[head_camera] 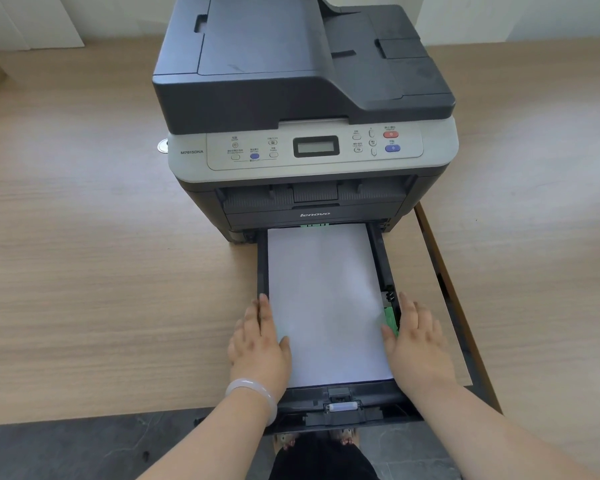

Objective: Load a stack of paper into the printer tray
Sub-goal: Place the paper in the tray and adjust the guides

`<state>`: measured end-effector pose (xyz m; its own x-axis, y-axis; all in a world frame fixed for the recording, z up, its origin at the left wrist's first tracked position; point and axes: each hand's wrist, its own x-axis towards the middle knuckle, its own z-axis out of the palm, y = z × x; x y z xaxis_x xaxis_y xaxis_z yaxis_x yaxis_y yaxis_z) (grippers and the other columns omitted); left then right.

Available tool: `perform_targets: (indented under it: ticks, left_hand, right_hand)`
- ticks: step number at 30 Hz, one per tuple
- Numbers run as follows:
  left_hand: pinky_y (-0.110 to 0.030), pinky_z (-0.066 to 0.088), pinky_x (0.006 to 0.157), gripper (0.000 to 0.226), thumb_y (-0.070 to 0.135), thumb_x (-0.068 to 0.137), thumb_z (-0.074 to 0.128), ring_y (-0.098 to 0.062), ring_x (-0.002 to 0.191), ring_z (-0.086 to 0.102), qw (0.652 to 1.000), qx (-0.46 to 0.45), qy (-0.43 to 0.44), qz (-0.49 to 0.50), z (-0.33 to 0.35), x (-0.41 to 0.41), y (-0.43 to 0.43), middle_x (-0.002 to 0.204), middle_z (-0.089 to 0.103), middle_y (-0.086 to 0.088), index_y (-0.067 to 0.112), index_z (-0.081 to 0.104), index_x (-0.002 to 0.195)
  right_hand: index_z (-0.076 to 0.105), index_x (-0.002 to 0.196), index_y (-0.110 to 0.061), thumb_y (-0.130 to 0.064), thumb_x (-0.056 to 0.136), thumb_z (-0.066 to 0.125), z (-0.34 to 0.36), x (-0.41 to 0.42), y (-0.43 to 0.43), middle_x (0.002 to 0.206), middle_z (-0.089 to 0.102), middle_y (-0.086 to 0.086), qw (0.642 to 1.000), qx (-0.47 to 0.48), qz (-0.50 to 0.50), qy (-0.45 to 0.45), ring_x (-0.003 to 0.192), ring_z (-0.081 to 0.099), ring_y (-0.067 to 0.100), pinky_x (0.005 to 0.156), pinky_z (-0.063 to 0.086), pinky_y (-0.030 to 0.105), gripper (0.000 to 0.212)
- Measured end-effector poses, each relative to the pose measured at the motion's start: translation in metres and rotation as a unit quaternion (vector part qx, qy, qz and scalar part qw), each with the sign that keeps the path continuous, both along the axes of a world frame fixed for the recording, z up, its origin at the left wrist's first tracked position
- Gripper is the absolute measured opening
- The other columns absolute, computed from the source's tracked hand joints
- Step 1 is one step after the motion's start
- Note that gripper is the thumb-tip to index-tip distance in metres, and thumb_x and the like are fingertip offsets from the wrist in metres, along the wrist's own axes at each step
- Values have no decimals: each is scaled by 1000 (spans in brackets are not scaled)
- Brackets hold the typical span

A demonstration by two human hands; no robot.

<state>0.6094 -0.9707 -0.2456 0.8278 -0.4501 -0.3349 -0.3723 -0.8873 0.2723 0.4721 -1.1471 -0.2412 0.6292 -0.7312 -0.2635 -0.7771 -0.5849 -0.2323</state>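
Observation:
A dark grey and silver printer stands on a wooden desk. Its black paper tray is pulled out toward me past the desk's front edge. A stack of white paper lies flat inside the tray. My left hand rests flat along the tray's left side, thumb on the paper. On the tray's right side my right hand lies flat, its thumb touching the paper beside a green paper guide. Neither hand grips anything.
The wooden desk spreads wide to the left of the printer. A narrow gap separates it from a second desk surface on the right. A small round metal object sits by the printer's left side. Dark floor lies below.

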Motion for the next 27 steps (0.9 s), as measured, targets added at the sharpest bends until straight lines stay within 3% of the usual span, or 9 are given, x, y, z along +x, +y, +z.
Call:
perform_targets:
  ticks: [5, 8, 12, 14, 16, 19, 22, 24, 27]
  left_hand:
    - [-48, -8, 117, 63, 38, 96, 29, -25, 148, 0, 969, 15, -93, -230, 3, -12, -11, 161, -7, 0, 25, 1, 151]
    - [-53, -19, 113, 61, 42, 98, 21, -23, 147, -13, 956, 96, -59, -273, -6, -12, -8, 160, -17, 1, 25, -7, 150]
    - [-55, -17, 113, 62, 42, 98, 20, -23, 147, -13, 950, 153, -37, -271, -8, -9, -6, 159, -19, 3, 26, -11, 150]
    - [-55, -16, 113, 64, 42, 98, 23, -23, 147, -13, 945, 164, -29, -282, -4, -7, -7, 159, -19, 3, 27, -11, 150]
    - [-53, -16, 113, 64, 42, 97, 24, -20, 147, -12, 946, 151, -26, -285, 0, -4, -4, 160, -17, 4, 27, -9, 150]
    - [-47, -14, 115, 61, 48, 96, 19, -16, 147, -12, 951, 110, -25, -287, 8, 2, 9, 161, -11, 6, 29, -1, 151]
    - [-39, -12, 116, 79, 71, 83, 2, -12, 147, -8, 945, 70, -14, -320, 21, 6, 25, 161, -4, 10, 32, 7, 151]
    - [-33, -9, 117, 97, 85, 68, 2, -12, 148, 2, 935, 37, -4, -353, 28, 7, 37, 160, 3, 11, 34, 13, 150]
    - [-39, 16, 108, 110, 97, 58, 19, -17, 133, 46, 918, 66, 27, -389, 37, 6, 52, 146, 46, 4, 28, 44, 140]
  right_hand:
    - [52, 135, -12, -39, 87, 31, -2, 8, 13, 142, 49, 11, 970, -83, 216, 78, 136, 40, 30, 112, 16, 50, 59]
    - [55, 132, -12, -45, 84, 32, -11, 9, 10, 138, 54, 10, 964, -82, 224, 122, 136, 38, 32, 116, 6, 54, 62]
    - [-10, 143, -20, -47, 94, 14, -12, 9, 5, 151, -13, -1, 942, -113, 264, 175, 142, -19, 24, 106, -29, 53, 61]
    - [-22, 137, -18, -48, 96, 13, -12, 8, 4, 142, -25, -6, 937, -139, 273, 166, 135, -32, 19, 102, -33, 53, 62]
    - [-9, 145, -19, -45, 95, 18, -10, 8, 1, 148, -16, -6, 944, -131, 268, 138, 140, -21, 18, 105, -29, 52, 63]
    - [51, 136, -20, -45, 85, 34, 3, -2, -4, 144, 48, 4, 953, -89, 266, 112, 136, 40, 23, 115, -5, 47, 59]
    - [57, 129, -27, -59, 88, 31, 23, -24, -8, 134, 59, -2, 951, -26, 291, 104, 125, 54, 17, 111, 12, 36, 58]
    - [48, 135, -34, -72, 85, 24, 39, -38, -9, 142, 49, -8, 943, 8, 320, 97, 130, 47, 11, 112, 13, 28, 68]
    - [7, 148, -44, -84, 70, 36, 47, -54, -14, 152, -9, -21, 913, 56, 394, 91, 141, -7, 0, 114, -12, 22, 92]
